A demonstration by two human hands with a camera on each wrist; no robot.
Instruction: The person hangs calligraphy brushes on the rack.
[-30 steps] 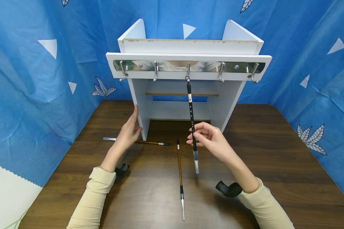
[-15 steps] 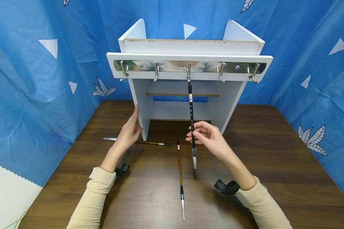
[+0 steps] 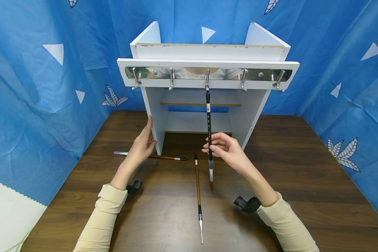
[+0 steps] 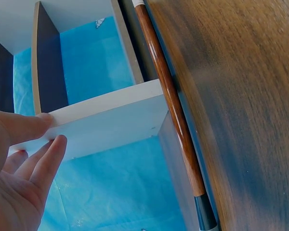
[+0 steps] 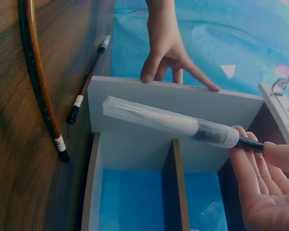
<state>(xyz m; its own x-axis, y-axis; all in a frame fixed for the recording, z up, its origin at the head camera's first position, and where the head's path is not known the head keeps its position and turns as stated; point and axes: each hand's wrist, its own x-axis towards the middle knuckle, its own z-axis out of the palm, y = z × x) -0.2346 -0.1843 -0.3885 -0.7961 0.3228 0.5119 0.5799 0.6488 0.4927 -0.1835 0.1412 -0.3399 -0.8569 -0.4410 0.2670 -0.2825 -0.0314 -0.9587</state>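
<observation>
While right hand (image 3: 228, 152) pinches black brush (image 3: 209, 127), left hand (image 3: 141, 144) well apart

Blue backdrop (image 3: 91, 77) (white triangles (image 3: 206, 34), outlined leaves (image 3: 347, 147)) | brown wood-grain table (image 3: 163, 210) | white zigzag-edged sheet (image 3: 9, 213), head view's lower left

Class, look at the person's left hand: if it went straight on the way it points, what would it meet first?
Most likely the white side panel, at its front edge: the left hand appears to touch it there, so nothing seems to lie between them.
</observation>
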